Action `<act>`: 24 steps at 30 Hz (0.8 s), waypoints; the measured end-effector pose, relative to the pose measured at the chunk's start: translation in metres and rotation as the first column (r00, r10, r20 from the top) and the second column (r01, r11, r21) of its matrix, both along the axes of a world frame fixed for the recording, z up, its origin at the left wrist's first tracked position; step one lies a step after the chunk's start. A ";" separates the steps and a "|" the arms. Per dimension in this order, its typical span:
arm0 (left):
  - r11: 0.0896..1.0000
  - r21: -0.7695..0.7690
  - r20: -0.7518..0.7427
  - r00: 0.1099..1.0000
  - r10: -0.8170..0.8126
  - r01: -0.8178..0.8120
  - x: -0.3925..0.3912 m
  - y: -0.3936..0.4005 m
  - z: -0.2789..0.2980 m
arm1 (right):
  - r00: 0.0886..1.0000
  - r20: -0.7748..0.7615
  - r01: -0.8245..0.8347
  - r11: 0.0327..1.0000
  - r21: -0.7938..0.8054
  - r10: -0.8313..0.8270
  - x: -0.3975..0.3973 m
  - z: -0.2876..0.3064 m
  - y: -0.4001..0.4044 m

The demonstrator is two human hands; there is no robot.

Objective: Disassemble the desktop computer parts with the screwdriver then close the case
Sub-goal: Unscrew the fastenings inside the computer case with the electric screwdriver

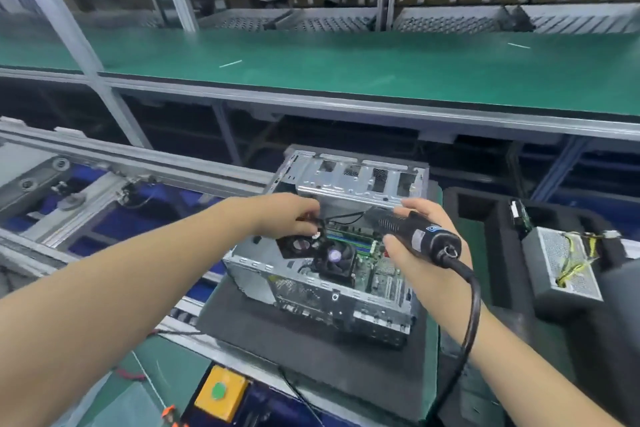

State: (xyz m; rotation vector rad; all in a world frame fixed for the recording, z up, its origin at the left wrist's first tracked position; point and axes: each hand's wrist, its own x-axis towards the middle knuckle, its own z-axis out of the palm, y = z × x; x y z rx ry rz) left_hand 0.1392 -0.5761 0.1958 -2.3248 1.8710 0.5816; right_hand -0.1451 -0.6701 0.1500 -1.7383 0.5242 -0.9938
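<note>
An open desktop computer case lies on a dark pad in front of me, its motherboard and CPU cooler fan exposed. My left hand pinches a black cable above a small black case fan that hangs loose over the case's left side. My right hand grips a black electric screwdriver with a thick cord; its tip points left over the motherboard. The bit itself is hidden.
A grey power supply with yellow wires rests in a black foam tray at the right. A yellow box with a green button sits near my front edge. A green conveyor runs across behind, and metal rails at left.
</note>
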 end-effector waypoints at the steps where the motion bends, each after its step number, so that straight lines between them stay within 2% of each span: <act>1: 0.998 0.030 -0.001 0.999 -0.048 0.048 0.003 0.005 -0.015 | 0.999 -0.006 0.035 0.999 -0.007 -0.035 0.006 -0.004 0.011; 5: 0.992 0.010 -0.230 0.966 -0.122 0.127 0.005 0.007 -0.060 | 0.981 -0.036 0.189 0.982 0.004 -0.189 0.020 -0.011 0.053; 7: 0.975 0.051 -0.295 0.936 -0.193 0.217 0.002 0.005 -0.072 | 0.958 -0.048 0.283 0.959 0.011 -0.283 0.024 -0.011 0.071; 11: 0.926 0.171 -0.303 0.912 -0.277 0.338 -0.005 0.002 -0.074 | 0.921 -0.050 0.387 0.922 0.002 -0.386 0.017 -0.001 0.094; 15: 0.898 0.196 -0.210 0.911 -0.355 0.395 0.004 -0.007 -0.055 | 0.911 -0.046 0.411 0.911 0.009 -0.411 0.016 0.007 0.112; 18: 0.878 0.301 -0.184 0.926 -0.329 0.372 0.007 -0.008 -0.061 | 0.901 -0.055 0.430 0.903 0.000 -0.429 0.024 0.007 0.121; 20: 0.872 0.342 -0.218 0.932 -0.288 0.349 0.004 -0.002 -0.070 | 0.902 -0.058 0.427 0.904 -0.010 -0.427 0.030 0.004 0.126; 24: 0.919 0.317 -0.444 0.893 -0.075 0.235 0.006 0.011 -0.069 | 0.906 -0.045 0.420 0.908 -0.006 -0.420 0.038 -0.005 0.131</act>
